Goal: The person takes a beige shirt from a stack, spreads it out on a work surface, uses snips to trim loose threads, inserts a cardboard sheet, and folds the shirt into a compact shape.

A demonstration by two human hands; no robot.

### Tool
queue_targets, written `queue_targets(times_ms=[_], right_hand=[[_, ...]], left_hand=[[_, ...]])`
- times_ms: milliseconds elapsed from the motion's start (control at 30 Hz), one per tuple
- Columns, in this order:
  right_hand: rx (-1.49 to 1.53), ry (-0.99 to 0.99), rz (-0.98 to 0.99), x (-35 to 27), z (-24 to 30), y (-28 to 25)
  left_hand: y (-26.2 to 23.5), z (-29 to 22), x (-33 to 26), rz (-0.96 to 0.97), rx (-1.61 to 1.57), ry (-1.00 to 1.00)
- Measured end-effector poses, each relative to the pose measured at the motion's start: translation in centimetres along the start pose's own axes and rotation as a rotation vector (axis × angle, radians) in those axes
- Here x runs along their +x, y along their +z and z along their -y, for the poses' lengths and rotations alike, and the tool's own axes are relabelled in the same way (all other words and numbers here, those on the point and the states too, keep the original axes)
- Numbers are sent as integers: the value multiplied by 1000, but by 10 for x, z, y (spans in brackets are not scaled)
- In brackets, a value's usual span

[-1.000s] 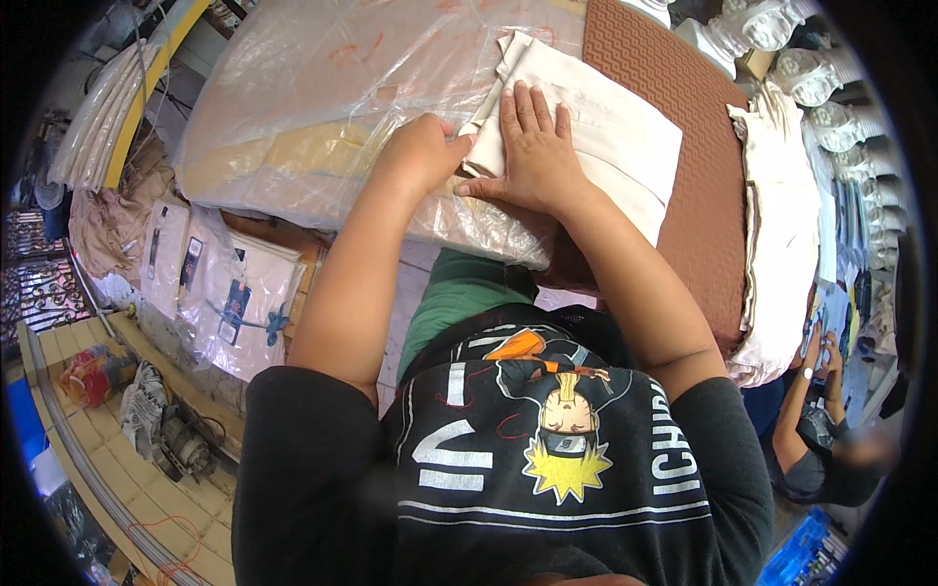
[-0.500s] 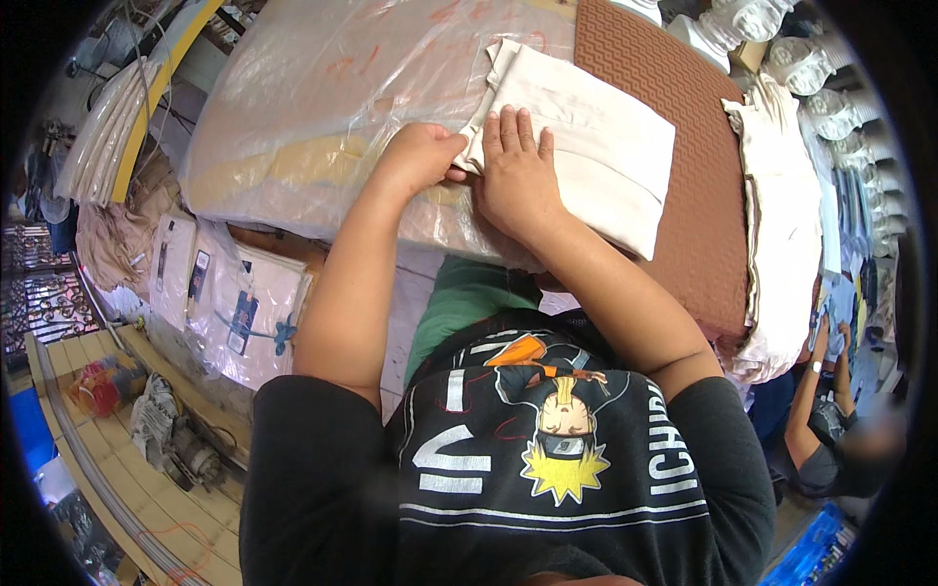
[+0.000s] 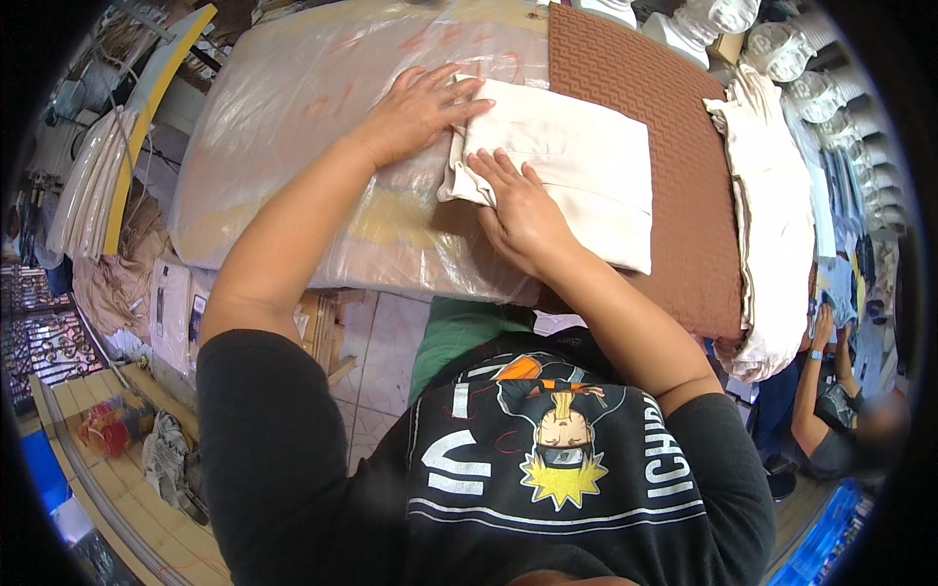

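Observation:
A folded cream-coloured cloth garment (image 3: 576, 156) lies across the seam between a plastic-covered work surface (image 3: 293, 146) and a brown textured mat (image 3: 684, 225). My left hand (image 3: 420, 109) is open, with its fingers spread and their tips on the garment's far left corner. Lower down, my right hand (image 3: 523, 210) rests open on the garment near its left edge, fingers stretched out. Layered folds show along that left edge, beside the right fingertips. What lies under my right palm is hidden.
A pile of cream garments (image 3: 767, 205) lies at the mat's right edge. White mannequin forms (image 3: 777, 49) stand at the far right. Another person (image 3: 831, 420) works at the lower right. Plastic-wrapped clothes (image 3: 171, 303) and a wooden bench (image 3: 147, 498) are on the left.
My left hand has left the garment's near left corner and moved to its far left corner, its fingers opening. The right hand stays on the garment, slightly lower. The whole view has shifted a little.

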State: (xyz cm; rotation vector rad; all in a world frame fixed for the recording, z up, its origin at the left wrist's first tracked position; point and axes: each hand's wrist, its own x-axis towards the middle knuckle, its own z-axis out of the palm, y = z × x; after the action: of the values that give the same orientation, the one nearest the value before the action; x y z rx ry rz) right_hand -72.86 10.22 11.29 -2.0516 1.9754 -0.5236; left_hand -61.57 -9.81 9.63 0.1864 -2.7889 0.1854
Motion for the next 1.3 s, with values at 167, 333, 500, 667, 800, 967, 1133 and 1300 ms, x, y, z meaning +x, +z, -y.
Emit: queue_targets(times_ms=[167,333,500,667,800,967,1133,1300], right_hand=[[283,-26,-1,-3,-8,-18],[571,121,9,-1,-12,-30],[842,259,-16,-1,-18,-36],[930,383,156,0,-21,-51],[981,371,62,-6,-22,-49],[1173,428,-41,-16,-31,-80],[1598,229,-269,-49,-60,-154],[1914,-211,-71,-91,-108,-192]], left_hand=[[10,14,3,0,-8,118],[8,16,-1,-43,-68,134],[-15,17,-1,79,-152,99],[-7,5,6,-86,-43,138],[7,4,11,-124,-54,177],[-28,9,20,-83,-137,75],[-175,-38,103,307,-434,-509],[-303,-143,166,745,110,-408]])
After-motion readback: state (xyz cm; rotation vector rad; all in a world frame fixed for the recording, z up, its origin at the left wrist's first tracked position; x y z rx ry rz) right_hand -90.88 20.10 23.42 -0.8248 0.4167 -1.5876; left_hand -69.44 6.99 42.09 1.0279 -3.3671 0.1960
